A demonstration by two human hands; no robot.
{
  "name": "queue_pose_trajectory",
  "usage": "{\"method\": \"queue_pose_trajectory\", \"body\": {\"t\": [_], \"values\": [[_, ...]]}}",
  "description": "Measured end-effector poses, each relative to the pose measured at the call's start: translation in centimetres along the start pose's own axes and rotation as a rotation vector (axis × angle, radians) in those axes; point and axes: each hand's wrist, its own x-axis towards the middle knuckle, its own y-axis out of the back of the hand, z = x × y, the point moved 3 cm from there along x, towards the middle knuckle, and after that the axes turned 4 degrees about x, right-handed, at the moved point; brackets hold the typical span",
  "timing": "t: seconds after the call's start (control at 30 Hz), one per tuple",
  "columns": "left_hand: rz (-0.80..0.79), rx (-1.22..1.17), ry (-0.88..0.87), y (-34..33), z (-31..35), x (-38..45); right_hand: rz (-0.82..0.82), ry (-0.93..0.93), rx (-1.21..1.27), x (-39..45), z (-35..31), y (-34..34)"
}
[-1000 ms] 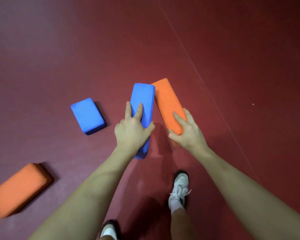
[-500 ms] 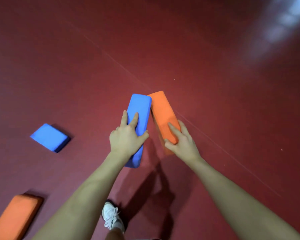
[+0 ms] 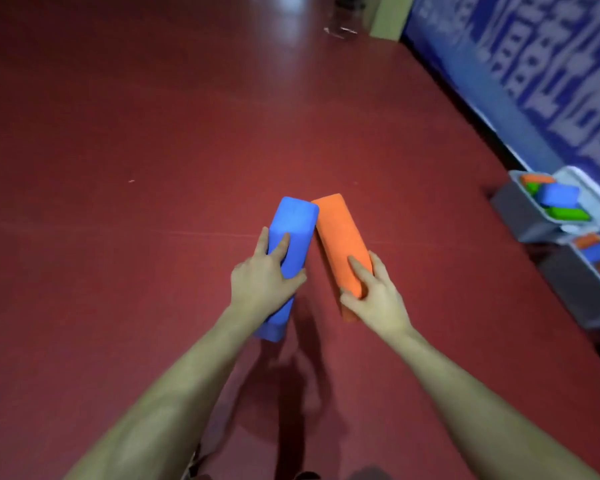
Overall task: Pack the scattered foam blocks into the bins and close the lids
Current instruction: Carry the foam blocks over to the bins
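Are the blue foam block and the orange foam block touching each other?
Touching. The head view shows the blue foam block meeting the orange foam block at their far top corners, with a gap widening toward the hands.

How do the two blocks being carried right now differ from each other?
The blue block is gripped by the left hand; the orange block by the right hand. The blue block leans to the right, the orange block to the left, so their far ends meet. Both are long foam bricks of similar size, held above the floor.

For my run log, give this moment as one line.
left hand holds blue block | right hand holds orange block | bins open
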Motion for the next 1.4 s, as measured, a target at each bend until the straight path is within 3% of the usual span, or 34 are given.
{"method": "queue_pose_trajectory", "body": {"t": [0.33, 0.83, 1.1, 1.4], "values": [[-0.207, 0.054, -0.582, -10.5, 32.3, -2.3, 0.407, -0.508, 0.051, -14.1, 22.7, 16.6], [-0.426, -0.036, -1.194, -23.0, 67.9, -5.0, 0.824, -1.007, -0.061, -23.2, 42.8, 34.5], [-0.519, -0.098, -1.335, -27.7, 82.9, -7.9, 0.989, -1.134, -0.097, -26.8, 51.0, 42.3], [-0.537, -0.096, -1.479, -34.4, 102.4, -13.8, 1.216, -1.211, -0.027, -31.4, 67.3, 50.5]]}}
